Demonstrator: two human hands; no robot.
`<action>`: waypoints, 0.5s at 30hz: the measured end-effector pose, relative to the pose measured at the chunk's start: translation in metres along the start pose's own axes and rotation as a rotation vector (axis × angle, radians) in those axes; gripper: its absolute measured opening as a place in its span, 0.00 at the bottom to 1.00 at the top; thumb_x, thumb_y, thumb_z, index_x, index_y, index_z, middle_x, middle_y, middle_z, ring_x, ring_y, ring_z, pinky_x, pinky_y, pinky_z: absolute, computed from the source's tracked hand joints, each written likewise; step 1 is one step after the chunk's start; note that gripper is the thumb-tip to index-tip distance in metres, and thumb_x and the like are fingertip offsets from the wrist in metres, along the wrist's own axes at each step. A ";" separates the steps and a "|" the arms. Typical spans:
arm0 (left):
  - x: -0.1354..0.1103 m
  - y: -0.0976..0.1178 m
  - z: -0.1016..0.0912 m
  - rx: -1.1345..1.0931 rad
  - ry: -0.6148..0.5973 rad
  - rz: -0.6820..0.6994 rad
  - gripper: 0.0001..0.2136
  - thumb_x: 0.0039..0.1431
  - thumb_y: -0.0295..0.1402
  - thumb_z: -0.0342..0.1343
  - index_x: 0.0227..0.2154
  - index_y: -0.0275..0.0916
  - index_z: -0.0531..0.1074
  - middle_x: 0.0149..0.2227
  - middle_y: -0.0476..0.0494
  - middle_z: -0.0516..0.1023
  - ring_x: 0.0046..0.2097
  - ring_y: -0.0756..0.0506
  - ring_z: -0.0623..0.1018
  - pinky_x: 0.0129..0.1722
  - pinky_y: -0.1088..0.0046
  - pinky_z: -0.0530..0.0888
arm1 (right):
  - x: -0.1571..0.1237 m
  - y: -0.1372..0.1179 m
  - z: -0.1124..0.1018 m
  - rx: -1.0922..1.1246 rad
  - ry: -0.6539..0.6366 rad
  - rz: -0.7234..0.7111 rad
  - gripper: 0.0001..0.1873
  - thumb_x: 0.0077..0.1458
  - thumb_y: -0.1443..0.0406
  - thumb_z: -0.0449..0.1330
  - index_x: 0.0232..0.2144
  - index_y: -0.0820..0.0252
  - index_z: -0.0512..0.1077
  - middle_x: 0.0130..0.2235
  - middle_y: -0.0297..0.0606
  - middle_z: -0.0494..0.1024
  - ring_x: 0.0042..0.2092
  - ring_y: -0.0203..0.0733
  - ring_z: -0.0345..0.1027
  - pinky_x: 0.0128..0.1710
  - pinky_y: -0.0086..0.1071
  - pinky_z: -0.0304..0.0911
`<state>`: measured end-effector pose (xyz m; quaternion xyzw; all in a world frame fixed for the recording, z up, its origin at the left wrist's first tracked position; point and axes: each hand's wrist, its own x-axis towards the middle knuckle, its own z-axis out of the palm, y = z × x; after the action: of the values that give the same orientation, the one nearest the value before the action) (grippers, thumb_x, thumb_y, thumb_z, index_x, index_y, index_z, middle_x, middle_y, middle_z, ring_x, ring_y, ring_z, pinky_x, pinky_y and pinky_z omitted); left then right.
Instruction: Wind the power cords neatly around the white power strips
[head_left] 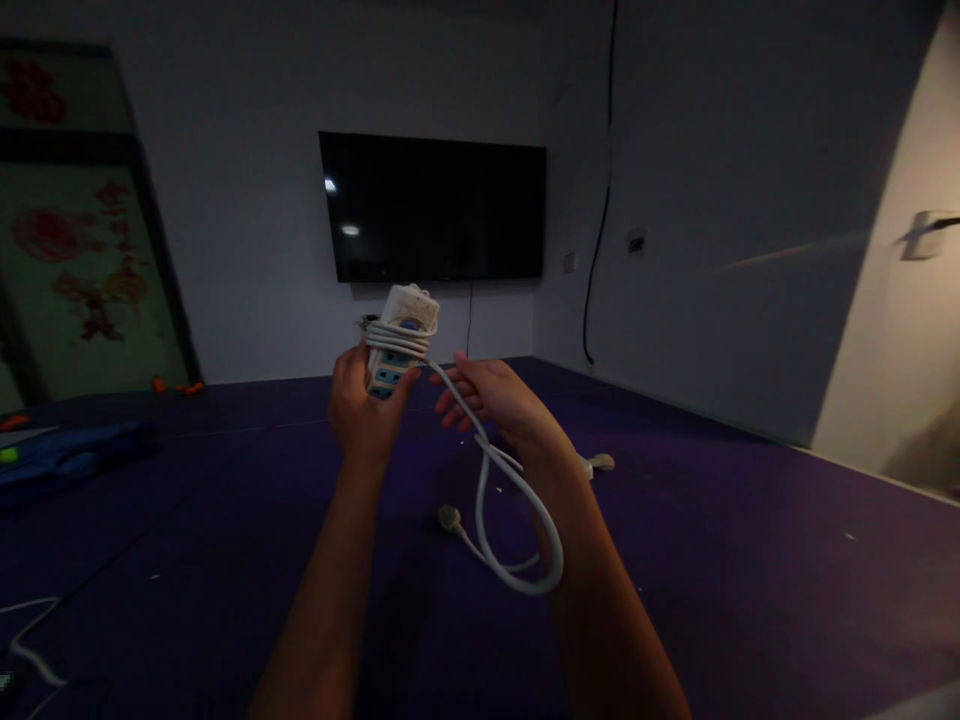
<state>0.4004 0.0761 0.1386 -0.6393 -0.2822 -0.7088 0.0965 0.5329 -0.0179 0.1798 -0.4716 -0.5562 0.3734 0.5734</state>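
Note:
My left hand (365, 405) is closed around the lower part of a white power strip (386, 372) with blue sockets, held up tilted. Several turns of its white cord (400, 340) are wound across the strip's upper half. From there the loose cord runs down past my right hand (484, 395), whose fingers are apart and partly curled just behind it. Whether they touch the cord I cannot tell. Below, the cord hangs in a loop by my right forearm and leads to a plug (450, 517) low over the purple floor.
Behind my right forearm lies another white piece with a plug-like end (602, 462). A blue cloth item (75, 455) and small orange things (189, 387) are on the left. A thin white cable (37, 660) lies at lower left. A television (435, 210) hangs on the far wall.

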 end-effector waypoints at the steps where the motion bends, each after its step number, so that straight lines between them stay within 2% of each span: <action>1: -0.002 -0.002 0.001 0.021 0.006 -0.011 0.27 0.50 0.48 0.60 0.50 0.36 0.68 0.45 0.37 0.74 0.48 0.40 0.73 0.48 0.62 0.69 | 0.000 0.000 0.002 -0.023 0.000 -0.010 0.20 0.65 0.60 0.46 0.31 0.66 0.72 0.19 0.34 0.72 0.18 0.30 0.63 0.17 0.22 0.55; 4: -0.009 -0.005 0.005 0.113 0.031 -0.016 0.31 0.52 0.49 0.57 0.53 0.33 0.66 0.47 0.33 0.75 0.49 0.38 0.74 0.48 0.61 0.68 | 0.002 0.004 0.012 -0.127 -0.002 -0.078 0.19 0.64 0.65 0.48 0.23 0.66 0.70 0.15 0.29 0.67 0.15 0.27 0.56 0.16 0.22 0.51; 8: -0.019 -0.007 0.013 0.228 0.117 0.042 0.30 0.55 0.49 0.54 0.53 0.28 0.66 0.47 0.28 0.76 0.48 0.36 0.75 0.47 0.60 0.68 | 0.008 0.014 0.024 -0.212 -0.002 -0.200 0.19 0.57 0.59 0.58 0.17 0.64 0.67 0.14 0.27 0.63 0.16 0.25 0.50 0.16 0.23 0.45; 12: -0.029 -0.014 0.024 0.246 0.236 0.116 0.23 0.58 0.45 0.52 0.51 0.34 0.69 0.45 0.32 0.78 0.46 0.39 0.76 0.48 0.61 0.67 | 0.009 0.022 0.032 -0.290 0.183 -0.264 0.24 0.47 0.50 0.63 0.15 0.63 0.67 0.13 0.28 0.60 0.17 0.28 0.49 0.17 0.26 0.42; 15: -0.036 -0.017 0.032 0.204 0.228 0.192 0.19 0.59 0.43 0.51 0.49 0.37 0.71 0.44 0.34 0.79 0.46 0.40 0.76 0.49 0.61 0.67 | 0.009 0.024 0.033 -0.332 0.322 -0.284 0.27 0.43 0.46 0.63 0.12 0.62 0.65 0.14 0.31 0.61 0.18 0.29 0.52 0.17 0.27 0.43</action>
<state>0.4249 0.0986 0.0996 -0.5656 -0.2776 -0.7319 0.2595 0.5031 0.0017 0.1574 -0.5296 -0.5722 0.1130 0.6159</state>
